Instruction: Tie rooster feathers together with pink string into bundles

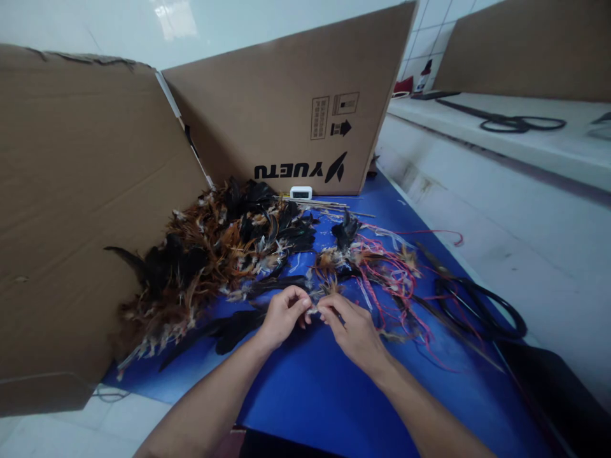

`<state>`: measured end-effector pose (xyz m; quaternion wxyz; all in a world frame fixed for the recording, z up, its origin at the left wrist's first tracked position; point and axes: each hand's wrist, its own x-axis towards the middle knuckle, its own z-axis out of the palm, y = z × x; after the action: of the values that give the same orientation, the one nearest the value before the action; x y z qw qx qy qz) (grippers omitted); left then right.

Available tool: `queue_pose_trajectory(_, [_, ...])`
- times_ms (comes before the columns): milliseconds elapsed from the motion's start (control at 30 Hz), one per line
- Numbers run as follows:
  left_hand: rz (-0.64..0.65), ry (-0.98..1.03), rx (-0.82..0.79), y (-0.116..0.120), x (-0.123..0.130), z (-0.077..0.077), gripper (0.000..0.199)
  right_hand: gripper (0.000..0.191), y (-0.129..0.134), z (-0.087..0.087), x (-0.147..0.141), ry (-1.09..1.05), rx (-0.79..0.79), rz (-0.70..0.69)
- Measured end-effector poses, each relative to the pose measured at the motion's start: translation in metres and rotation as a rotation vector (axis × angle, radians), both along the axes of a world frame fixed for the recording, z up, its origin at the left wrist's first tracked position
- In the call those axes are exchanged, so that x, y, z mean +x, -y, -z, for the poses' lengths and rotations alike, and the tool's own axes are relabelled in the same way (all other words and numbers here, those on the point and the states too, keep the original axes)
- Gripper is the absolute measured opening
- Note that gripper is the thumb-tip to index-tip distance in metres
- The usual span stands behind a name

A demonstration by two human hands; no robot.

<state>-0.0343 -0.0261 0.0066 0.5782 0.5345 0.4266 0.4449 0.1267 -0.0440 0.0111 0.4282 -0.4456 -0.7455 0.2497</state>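
Observation:
My left hand [287, 315] and my right hand [351, 326] meet close together over the blue tabletop [305, 394], thumbs and fingers pinched. Between the fingertips shows the pale, fluffy base of a feather [314, 310]; the fingers cover much of it. Long black feathers [236, 327] lie just left of my left hand, and I cannot tell whether they touch it. Beyond my right hand is a loose tangle of pink string [398, 280] mixed with small brown feathers [329, 262]. A large heap of brown and black feathers [210, 248] spreads across the left side.
Cardboard panels [286, 102] stand along the left and back. Thin sticks [329, 205] and a small white digital device [300, 193] are at the back. Black-handled scissors [482, 308] and a dark flat object [554, 388] lie right. More scissors [510, 121] rest on a white ledge.

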Motion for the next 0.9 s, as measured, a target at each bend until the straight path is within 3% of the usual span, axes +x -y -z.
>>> queue_pose_trajectory(433, [-0.012, 0.319, -0.126, 0.0049, 0.0073, -0.0023, 0.034, 0.015, 0.0008, -0.0045, 0.0005, -0.026, -0.047, 0.008])
queue_pose_trajectory(733, [-0.027, 0.429, -0.176, 0.0052, 0.0095, 0.0007, 0.031, 0.016, -0.0013, -0.0018, -0.0001, -0.199, -0.249, -0.050])
queue_pose_trajectory(900, [-0.028, 0.389, -0.148, 0.0047, 0.0096, -0.0010, 0.034, 0.016, -0.0016, -0.0003, -0.0004, -0.234, -0.307, -0.094])
